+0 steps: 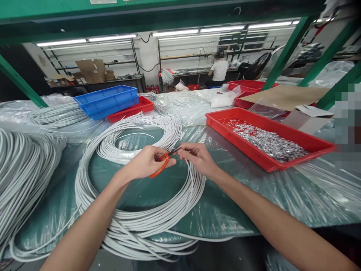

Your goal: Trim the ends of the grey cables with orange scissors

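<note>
Orange-handled scissors (pixel 161 165) sit in my left hand (pixel 146 162), its fingers wrapped round the handles and the blades pointing right. My right hand (pixel 197 156) pinches the end of a white cable (pixel 190 167) right at the blade tips. Whether the blades touch the cable is too small to tell. Beneath both hands lies a large loose coil of white cable (pixel 84 173), with a smaller coil (pixel 172 130) overlapping its far side. Several cable ends stick out toward the table's front edge.
To the right stands a red tray (pixel 237 145) with many small shiny metal pieces (pixel 267 143). A blue bin (pixel 108 101) rests on a red tray (pixel 145 105) at the back left. A thick cable bundle (pixel 25 177) lies far left. Another person (pixel 219 69) sits in the background.
</note>
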Demonstrator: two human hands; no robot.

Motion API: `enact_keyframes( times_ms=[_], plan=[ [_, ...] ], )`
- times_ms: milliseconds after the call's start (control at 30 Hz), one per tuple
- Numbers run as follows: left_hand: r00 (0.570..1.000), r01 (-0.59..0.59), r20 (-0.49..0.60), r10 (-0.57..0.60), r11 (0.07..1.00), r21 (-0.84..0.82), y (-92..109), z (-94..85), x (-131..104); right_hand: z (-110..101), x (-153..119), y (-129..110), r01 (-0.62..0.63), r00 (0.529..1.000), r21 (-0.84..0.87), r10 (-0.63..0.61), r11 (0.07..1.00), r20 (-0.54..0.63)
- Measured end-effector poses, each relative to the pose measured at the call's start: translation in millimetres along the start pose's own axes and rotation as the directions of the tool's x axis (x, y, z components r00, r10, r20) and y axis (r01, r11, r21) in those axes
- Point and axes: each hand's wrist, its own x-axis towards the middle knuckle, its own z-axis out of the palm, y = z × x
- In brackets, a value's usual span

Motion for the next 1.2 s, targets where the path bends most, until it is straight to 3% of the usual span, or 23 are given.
enact_keyframes(
  times_ms=[267, 500, 600, 700, 900, 1033, 1200],
  plan=[
    [1.0, 0.0, -0.024, 0.0, 1.0, 0.029, -3, 1.7, 2, -2, 2, 4, -0.01, 1.0, -0.033, 0.01, 0.999, -0.006],
    [0.999, 0.019, 0.041, -0.017, 0.999, -0.043, -6, 1.3, 0, 0, 2, 6, 0.021, 0.999, 0.023, -0.02, 1.0, -0.047],
    [0.998, 0.056, 0.041, -0.053, 0.996, -0.064, -3, 2.8, 0, 4, -1, 7, 0.064, 0.99, -0.088, -0.074, 0.994, -0.118],
    [0.992, 0.128, 0.031, -0.126, 0.988, -0.083, 1, 10.3, 0, 8, -4, 8, 0.091, 0.958, -0.301, -0.166, 0.949, -0.236],
    [0.977, 0.199, -0.057, -0.206, 0.974, -0.104, 4, 26.9, 0, 13, -6, 10, 0.145, 0.895, -0.523, -0.337, 0.84, -0.292],
    [0.976, 0.144, -0.147, -0.159, 0.984, -0.106, 2, 19.1, 2, 15, -4, 15, 0.114, 0.899, -0.405, -0.268, 0.907, -0.347],
    [0.946, 0.032, -0.299, -0.126, 0.953, -0.301, 1, 10.1, 7, 17, -7, 15, 0.102, 0.911, -0.353, -0.23, 0.93, -0.343]
  ],
)
